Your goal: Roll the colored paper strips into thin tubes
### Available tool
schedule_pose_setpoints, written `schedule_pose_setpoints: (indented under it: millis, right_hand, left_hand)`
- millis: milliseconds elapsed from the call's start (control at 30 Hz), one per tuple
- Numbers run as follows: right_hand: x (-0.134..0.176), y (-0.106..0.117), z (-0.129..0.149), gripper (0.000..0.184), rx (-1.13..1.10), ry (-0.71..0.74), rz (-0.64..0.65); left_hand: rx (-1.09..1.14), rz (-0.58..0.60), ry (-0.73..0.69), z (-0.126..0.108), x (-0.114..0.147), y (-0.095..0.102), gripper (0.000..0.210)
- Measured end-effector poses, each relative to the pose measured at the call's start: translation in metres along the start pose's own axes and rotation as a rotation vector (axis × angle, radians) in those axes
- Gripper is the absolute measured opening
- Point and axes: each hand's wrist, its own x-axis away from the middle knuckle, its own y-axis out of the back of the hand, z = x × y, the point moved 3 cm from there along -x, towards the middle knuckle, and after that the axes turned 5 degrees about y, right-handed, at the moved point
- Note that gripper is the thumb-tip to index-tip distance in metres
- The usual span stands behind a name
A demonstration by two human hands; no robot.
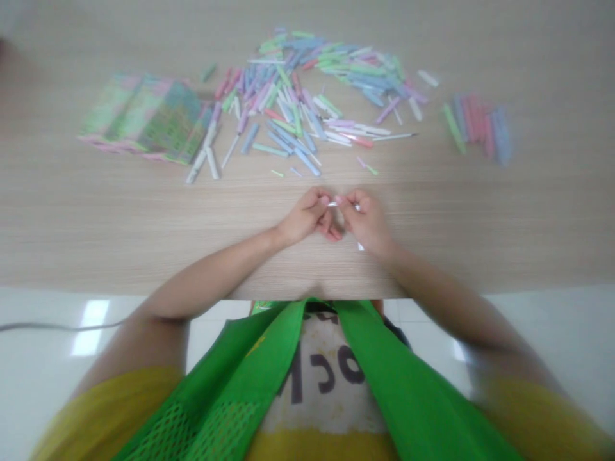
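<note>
Near the table's front edge, my left hand [305,219] and my right hand [369,225] meet, each closed in a pinch. Between their fingertips runs a thin white pen part [332,204], gripped from both sides. A second bit of white [360,246] shows just under my right hand; I cannot tell whether it is held or lies on the table. Ahead of my fingers are tiny green and purple pieces [368,166], and another small green sliver [277,173]. Beyond them spreads a loose pile of pastel pen parts [298,115] in blue, green, purple, pink and white.
Green and pink printed packets [144,118] lie stacked at the left, with white pen parts [211,163] beside them. On the right is a row of pink, blue and green pen parts [478,125]. A cable [57,328] runs past the table [96,237] at lower left.
</note>
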Motion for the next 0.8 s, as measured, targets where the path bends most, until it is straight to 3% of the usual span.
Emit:
schedule_pose_setpoints:
  millis: [100, 167, 267, 400, 567, 667, 800]
  right_hand:
    - [0.003, -0.003, 0.009, 0.043, 0.154, 0.106, -0.009]
    - [0.004, -0.008, 0.01, 0.047, 0.154, 0.102, 0.007]
    - [0.003, -0.013, 0.007, 0.055, 0.085, 0.018, 0.048]
    - [-0.009, 0.006, 0.009, 0.056, -0.162, -0.157, -0.053]
    - [-0.026, 0.033, 0.024, 0.039, -0.42, -0.208, -0.139]
    - [-0.025, 0.023, 0.029, 0.037, -0.417, -0.224, -0.123]
    - [-0.001, 0.007, 0.047, 0.035, -0.31, -0.196, -0.011]
  left_hand:
    - [-0.083, -0.117, -0.029, 0.002, 0.0, -0.005, 0.029]
    - [-0.149, -0.198, -0.054, 0.003, 0.001, -0.007, 0.03]
    - [-0.242, -0.272, -0.081, 0.004, 0.001, -0.007, 0.032]
    - [-0.168, -0.357, -0.072, 0.002, 0.002, 0.0, 0.027]
    - [0.016, -0.328, 0.011, -0.006, 0.005, 0.003, 0.021]
    - [0.034, -0.289, 0.047, -0.009, 0.006, 0.003, 0.02]
    - [0.068, -0.313, 0.038, -0.01, 0.004, 0.006, 0.018]
